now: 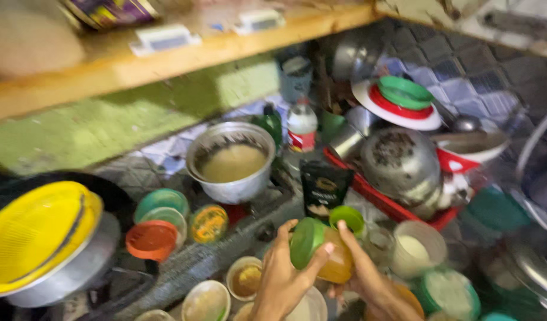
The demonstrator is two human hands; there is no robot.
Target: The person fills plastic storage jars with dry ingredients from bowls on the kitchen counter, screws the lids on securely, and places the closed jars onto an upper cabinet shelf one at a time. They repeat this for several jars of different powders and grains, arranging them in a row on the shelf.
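Head view: left hand (283, 279) grips the green lid (304, 241), still on an amber jar (336, 261) clasped by right hand (368, 279), near crowded containers.

whole view motion-blurred, yellow colander (39, 235) cut off at left edge

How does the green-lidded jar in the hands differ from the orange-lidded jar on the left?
The green-lidded jar is held off the counter between the left hand and right hand; the orange-lidded jar sits untouched. The green-lidded jar is tilted, showing its amber side; the orange-lidded jar stands upright, showing mostly its lid. Lid colours differ: green against orange. Both are round and have their lids on.
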